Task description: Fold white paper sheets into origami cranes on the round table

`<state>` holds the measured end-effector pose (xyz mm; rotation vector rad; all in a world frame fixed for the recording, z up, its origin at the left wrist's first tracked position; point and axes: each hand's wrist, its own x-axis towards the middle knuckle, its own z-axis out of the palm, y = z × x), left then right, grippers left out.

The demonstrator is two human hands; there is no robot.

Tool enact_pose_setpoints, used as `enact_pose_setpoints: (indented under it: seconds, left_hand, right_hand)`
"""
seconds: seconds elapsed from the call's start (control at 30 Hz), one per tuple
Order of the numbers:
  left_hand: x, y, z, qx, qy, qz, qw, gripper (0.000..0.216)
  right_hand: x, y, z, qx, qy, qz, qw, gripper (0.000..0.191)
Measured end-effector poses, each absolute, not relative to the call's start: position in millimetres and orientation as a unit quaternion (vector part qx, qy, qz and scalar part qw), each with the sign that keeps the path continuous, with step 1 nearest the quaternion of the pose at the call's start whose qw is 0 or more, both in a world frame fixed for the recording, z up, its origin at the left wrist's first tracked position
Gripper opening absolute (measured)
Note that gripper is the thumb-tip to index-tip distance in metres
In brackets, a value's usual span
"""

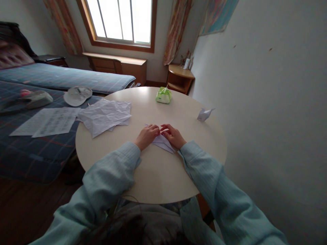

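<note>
A piece of folded white paper (164,145) lies on the round table, partly covered by both hands. My left hand (148,135) is closed over its left side, fingers bent and pressed together at the paper. From the other side my right hand (174,136) curls round the paper's right part, its thumb and fingertips close to the left fingers. Exactly how the fingertips grip the fold is hidden. Farther right on the table stands a small folded paper figure (204,114) with pointed ends.
The round cream table (158,183) carries a green tissue pack (164,95) at its far side and creased paper sheets (107,114) at the left. Printed sheets (51,120) and a white cap (77,95) lie on the bed (33,153). A white wall (268,119) stands on the right.
</note>
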<state>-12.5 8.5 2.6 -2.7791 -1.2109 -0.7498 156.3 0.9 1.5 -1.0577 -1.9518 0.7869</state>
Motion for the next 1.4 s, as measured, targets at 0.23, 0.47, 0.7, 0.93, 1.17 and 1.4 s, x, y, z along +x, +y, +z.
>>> enact_pose_setpoints:
  seconds: [0.23,0.47,0.7,0.93,1.17,1.4]
  left_hand:
    - [-17.9,10.6,2.3,-0.891,-0.378,-0.245,-0.061,0.013]
    - [-20.0,9.9,3.8,-0.895,-0.375,-0.219,-0.103,0.022]
    - [-23.3,10.5,8.4,-0.901,-0.381,-0.197,-0.069,0.022]
    - [-22.9,10.5,8.7,-0.910,-0.371,-0.175,-0.052,0.025]
    - [-22.2,12.0,3.4,-0.904,-0.384,-0.176,-0.068,0.022]
    - [-19.4,9.7,4.6,-0.894,-0.389,-0.208,-0.081,0.019]
  right_hand:
    - [157.6,5.3,-3.8,-0.467,-0.756,0.227,0.399,0.023]
    - [158.0,5.3,-4.0,-0.493,-0.746,0.200,0.400,0.024]
    - [159.2,6.7,-5.6,-0.483,-0.754,0.206,0.395,0.023]
    - [159.6,7.0,-4.5,-0.490,-0.755,0.210,0.382,0.022]
    - [160.2,6.9,-3.1,-0.500,-0.754,0.193,0.380,0.023]
    - [160.3,7.6,-4.9,-0.496,-0.756,0.187,0.384,0.022]
